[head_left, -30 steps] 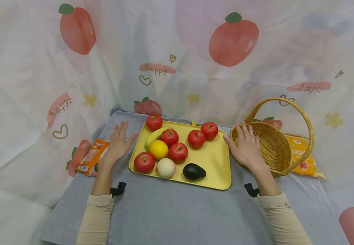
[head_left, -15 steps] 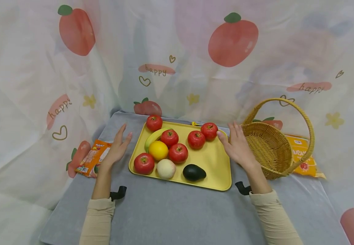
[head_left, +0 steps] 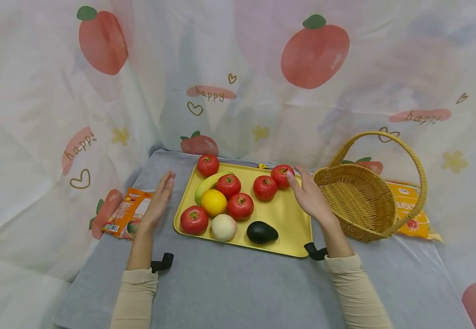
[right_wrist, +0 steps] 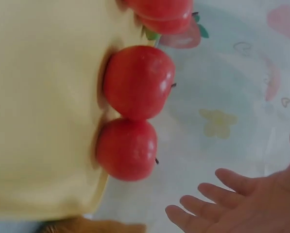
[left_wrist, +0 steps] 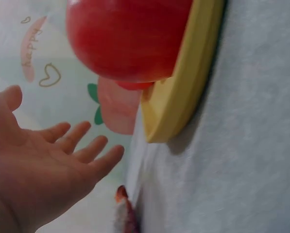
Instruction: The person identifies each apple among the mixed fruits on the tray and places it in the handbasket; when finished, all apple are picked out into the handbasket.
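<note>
- Nearest on the grey table [head_left: 238, 292], at 12 o'clock, a yellow tray [head_left: 291, 228] lies between the 2 hands; a dark, glossy avocado [head_left: 262, 232] rests at its near edge, long axis about 9 to 3 o'clock.
- The left hand's grip [head_left: 157, 205] is spread and holds nothing, with the tray at 3 o'clock and an orange packet [head_left: 122, 212] at 9.
- The right hand's grip [head_left: 313, 198], also spread and holding nothing, is nearer to 2 red apples [head_left: 264, 188] on the tray's far half, at about 10 o'clock from it.
- They look round and shiny, stems up, side by side.
- A woven basket [head_left: 355, 201] stands at its 3 o'clock.
</note>
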`<state>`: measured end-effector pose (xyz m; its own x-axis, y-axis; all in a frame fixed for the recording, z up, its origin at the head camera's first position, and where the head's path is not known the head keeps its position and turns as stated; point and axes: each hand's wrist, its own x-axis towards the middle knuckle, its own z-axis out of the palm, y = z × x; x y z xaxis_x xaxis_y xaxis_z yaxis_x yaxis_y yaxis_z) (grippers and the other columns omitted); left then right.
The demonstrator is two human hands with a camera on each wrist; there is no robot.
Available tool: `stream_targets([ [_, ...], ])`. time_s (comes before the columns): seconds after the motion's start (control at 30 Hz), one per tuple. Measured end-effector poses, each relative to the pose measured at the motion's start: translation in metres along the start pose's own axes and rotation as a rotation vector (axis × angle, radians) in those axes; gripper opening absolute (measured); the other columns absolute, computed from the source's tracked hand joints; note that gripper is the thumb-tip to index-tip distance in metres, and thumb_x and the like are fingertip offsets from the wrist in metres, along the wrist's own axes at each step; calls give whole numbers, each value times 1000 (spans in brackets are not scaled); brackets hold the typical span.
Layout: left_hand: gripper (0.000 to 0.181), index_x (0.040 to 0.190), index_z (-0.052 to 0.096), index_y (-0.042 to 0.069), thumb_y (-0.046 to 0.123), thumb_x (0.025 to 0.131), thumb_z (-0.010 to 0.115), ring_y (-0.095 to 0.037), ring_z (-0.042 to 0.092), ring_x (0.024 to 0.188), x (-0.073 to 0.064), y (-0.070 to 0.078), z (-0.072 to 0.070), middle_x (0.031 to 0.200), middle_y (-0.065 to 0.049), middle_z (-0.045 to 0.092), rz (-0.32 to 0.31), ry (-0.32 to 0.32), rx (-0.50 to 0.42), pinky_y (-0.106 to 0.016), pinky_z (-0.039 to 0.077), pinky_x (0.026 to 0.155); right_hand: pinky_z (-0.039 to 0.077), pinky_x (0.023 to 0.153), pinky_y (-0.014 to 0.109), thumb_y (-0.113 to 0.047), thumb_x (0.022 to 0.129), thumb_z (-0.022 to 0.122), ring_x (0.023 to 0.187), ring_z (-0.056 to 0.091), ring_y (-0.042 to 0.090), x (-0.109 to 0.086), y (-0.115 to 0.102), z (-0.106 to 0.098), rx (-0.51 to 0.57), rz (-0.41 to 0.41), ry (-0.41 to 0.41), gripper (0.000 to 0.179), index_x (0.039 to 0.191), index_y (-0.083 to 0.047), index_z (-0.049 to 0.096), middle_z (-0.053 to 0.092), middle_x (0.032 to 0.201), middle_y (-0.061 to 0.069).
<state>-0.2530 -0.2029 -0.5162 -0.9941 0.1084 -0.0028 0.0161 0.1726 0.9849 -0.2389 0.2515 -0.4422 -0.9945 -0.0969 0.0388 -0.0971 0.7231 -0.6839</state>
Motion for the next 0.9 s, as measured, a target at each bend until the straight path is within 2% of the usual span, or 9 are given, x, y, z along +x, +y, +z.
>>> stream_targets([
  [0.1,70,169,12,10,46,113,34,-32,20,158,1,-4,3,172,-13,22,-2,-10,-50,-54,20,127,27,118,68,-65,107,29,150,32,47,1,-1,4,73,13,40,82,163,-6,33,33,166,22],
  [0.23,70,167,13,5,45,113,34,-34,20,158,2,-8,6,170,-17,24,-12,-23,-106,-56,21,126,40,114,62,-66,107,29,144,44,45,4,1,10,197,39,98,82,157,-3,45,47,157,23],
  [0.37,69,167,13,4,42,114,33,-36,22,157,4,-12,8,170,-20,24,-39,-43,-173,-56,21,126,49,106,60,-65,107,32,141,48,44,10,5,16,398,64,87,84,153,5,47,47,155,26],
  [0.53,66,167,11,4,34,115,36,-39,25,156,5,-17,9,169,-23,24,-98,-52,-262,-54,21,126,48,104,63,-61,108,34,141,47,47,17,9,23,601,135,18,82,150,8,47,46,153,29],
  [0.77,68,167,10,4,29,113,43,-38,29,154,5,-22,10,167,-27,26,-162,-64,-358,-48,22,127,48,105,60,-53,110,37,135,53,48,28,15,35,738,290,-30,73,154,5,44,49,150,29],
  [0.9,63,167,11,1,18,114,41,-36,29,155,5,-23,11,167,-27,27,-192,-57,-414,-47,21,127,53,101,55,-47,111,41,131,56,47,33,19,41,776,364,-23,67,154,4,45,50,150,28],
])
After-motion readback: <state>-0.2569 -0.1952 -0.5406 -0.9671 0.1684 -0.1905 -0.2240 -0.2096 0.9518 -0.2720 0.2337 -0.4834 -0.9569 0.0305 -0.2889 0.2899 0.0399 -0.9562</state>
